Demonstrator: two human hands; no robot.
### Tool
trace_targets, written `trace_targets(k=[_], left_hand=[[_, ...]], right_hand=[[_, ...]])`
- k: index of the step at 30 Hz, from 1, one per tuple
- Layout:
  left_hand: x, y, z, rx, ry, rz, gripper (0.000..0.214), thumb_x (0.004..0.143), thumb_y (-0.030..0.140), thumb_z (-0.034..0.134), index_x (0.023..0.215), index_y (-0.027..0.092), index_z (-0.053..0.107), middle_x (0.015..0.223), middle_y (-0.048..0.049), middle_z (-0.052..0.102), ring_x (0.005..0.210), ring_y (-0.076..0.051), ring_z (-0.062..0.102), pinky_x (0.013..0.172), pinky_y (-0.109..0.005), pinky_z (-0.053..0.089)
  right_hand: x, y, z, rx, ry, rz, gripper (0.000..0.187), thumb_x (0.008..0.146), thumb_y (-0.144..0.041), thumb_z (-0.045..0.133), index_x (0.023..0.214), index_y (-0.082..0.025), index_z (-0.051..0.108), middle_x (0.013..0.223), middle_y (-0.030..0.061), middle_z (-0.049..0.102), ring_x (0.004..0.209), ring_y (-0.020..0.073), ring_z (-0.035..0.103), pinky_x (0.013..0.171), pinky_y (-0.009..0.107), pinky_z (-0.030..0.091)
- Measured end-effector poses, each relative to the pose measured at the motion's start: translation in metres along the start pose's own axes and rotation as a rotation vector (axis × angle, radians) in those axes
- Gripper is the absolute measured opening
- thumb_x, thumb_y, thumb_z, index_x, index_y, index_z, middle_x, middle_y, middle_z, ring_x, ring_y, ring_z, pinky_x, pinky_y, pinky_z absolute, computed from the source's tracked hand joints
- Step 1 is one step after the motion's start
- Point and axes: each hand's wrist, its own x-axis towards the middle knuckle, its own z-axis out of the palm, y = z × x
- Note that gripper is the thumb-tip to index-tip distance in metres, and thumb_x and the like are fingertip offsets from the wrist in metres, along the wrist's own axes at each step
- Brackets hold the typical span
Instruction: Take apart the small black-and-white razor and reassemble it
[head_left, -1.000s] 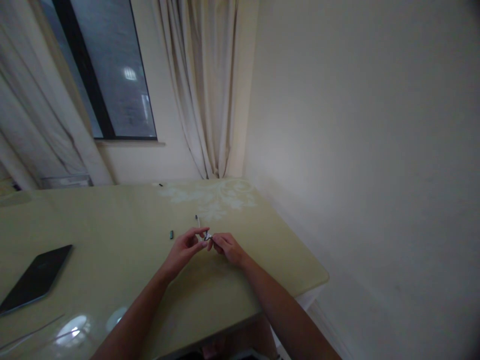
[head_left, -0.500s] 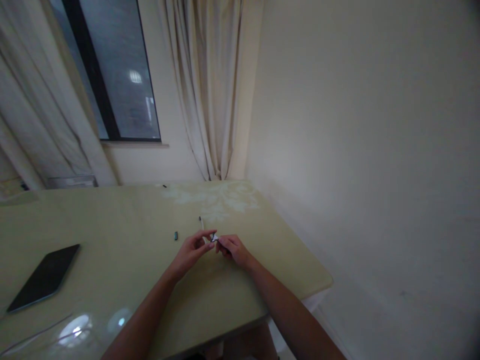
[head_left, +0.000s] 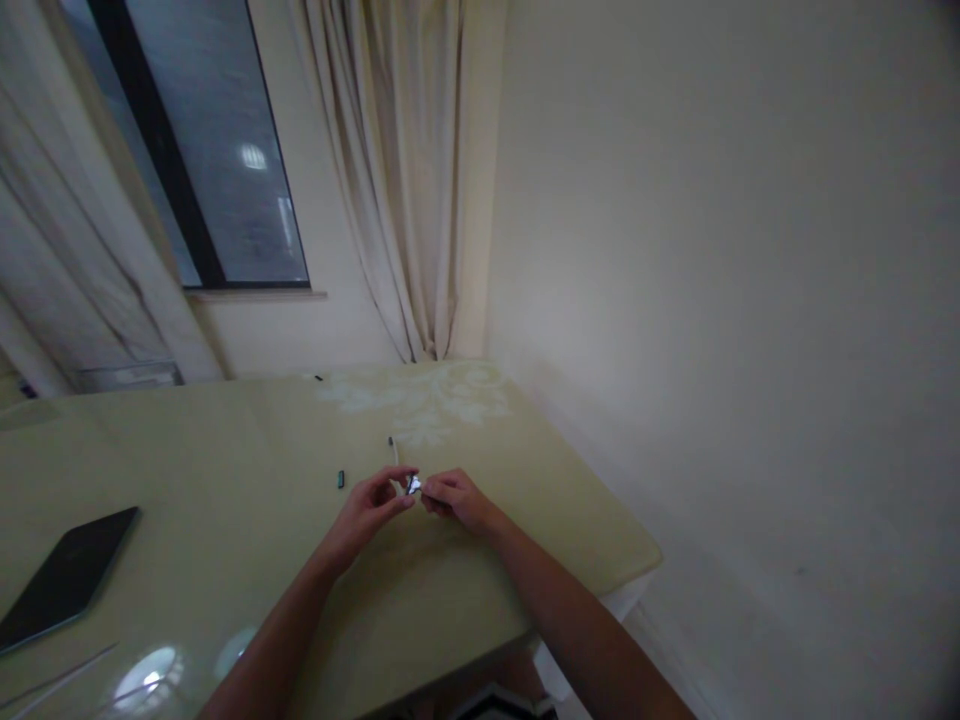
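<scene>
My left hand pinches a small white and dark piece between thumb and forefinger, above the table. My right hand meets it from the right, its fingers closed at the piece's right edge. What lies inside the right fingers is hidden. The piece is too small to name its kind. Just beyond the left fingers lies a thin white stick-like item with a dark tip, partly covered by the hand. A small dark green block rests to the left of my left hand.
A flat black tablet-like slab lies at the table's left. The pale yellow table ends at a right edge beside the wall. A tiny dark item sits near the back edge. Curtains hang behind, beside a window.
The view has shifted slightly, so the table things appear a little further left. Both hands keep their hold at the small piece, which is turned a little and shows brighter.
</scene>
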Motion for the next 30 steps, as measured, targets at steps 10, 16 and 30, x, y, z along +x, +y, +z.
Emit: trace_targets(k=[10, 16, 30], left_hand=[[0.043, 0.007, 0.023, 0.353, 0.105, 0.065, 0.047, 0.074, 0.046, 0.079, 0.113, 0.021, 0.076, 0.088, -0.0011, 0.07, 0.059, -0.013, 0.051, 0.061, -0.027, 0.043], [0.105, -0.004, 0.082, 0.607, -0.02, -0.064, 0.042, 0.073, 0.024, 0.079, 0.114, 0.019, 0.077, 0.096, -0.0065, 0.079, 0.083, -0.021, 0.069, 0.078, -0.03, 0.048], [0.09, -0.017, 0.024, 0.744, -0.005, -0.028, 0.056, 0.081, 0.045, 0.072, 0.131, 0.021, 0.069, 0.108, -0.0085, 0.077, 0.091, -0.026, 0.069, 0.086, -0.035, 0.05]], right_hand=[[0.015, -0.003, -0.031, 0.345, 0.588, -0.102, 0.059, 0.078, -0.076, 0.064, 0.065, -0.019, 0.059, 0.047, -0.0072, 0.04, 0.038, 0.0055, 0.026, 0.039, 0.022, 0.013], [0.016, -0.003, -0.061, 0.698, 0.788, -0.135, 0.049, 0.08, -0.066, 0.067, 0.068, -0.021, 0.053, 0.046, -0.0102, 0.038, 0.033, 0.0047, 0.023, 0.035, 0.021, 0.013], [0.016, -0.002, -0.058, 0.872, 0.805, -0.092, 0.041, 0.089, -0.054, 0.06, 0.067, -0.021, 0.052, 0.045, -0.0103, 0.038, 0.032, 0.0049, 0.023, 0.033, 0.02, 0.016]])
